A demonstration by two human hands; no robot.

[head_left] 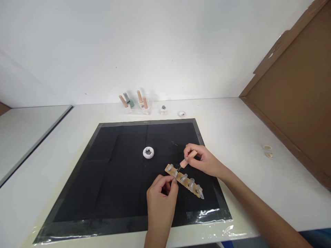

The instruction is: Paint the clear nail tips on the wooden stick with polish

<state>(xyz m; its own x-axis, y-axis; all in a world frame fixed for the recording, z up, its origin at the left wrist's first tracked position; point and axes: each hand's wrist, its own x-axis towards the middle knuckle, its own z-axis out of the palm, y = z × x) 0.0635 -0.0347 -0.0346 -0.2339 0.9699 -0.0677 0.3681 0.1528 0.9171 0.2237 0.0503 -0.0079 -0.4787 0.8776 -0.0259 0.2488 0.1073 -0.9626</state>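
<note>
My right hand [200, 159] is closed around the peach-coloured cap of a nail polish brush [185, 163]. Its dark bristle end touches or hovers just over a clear false nail [176, 173], second from the far end of a tan display strip [182, 182]. Thumb and forefinger of my left hand [164, 189] pinch the near edge of that same nail. Several other clear false nails [191, 184] stand along the strip, which lies slantwise on the black mat [124, 179]. Left of the strip, a small round white pot [148, 152] with silvery contents sits on the mat.
Nail polish bottles with peach caps [141, 100] and a grey-capped one [128, 100] stand by the back wall. Near them are an uncapped bottle [163, 110] and a white lid [181, 113]. Two small pale round pieces [267, 147] lie right, before a cardboard panel [294, 89].
</note>
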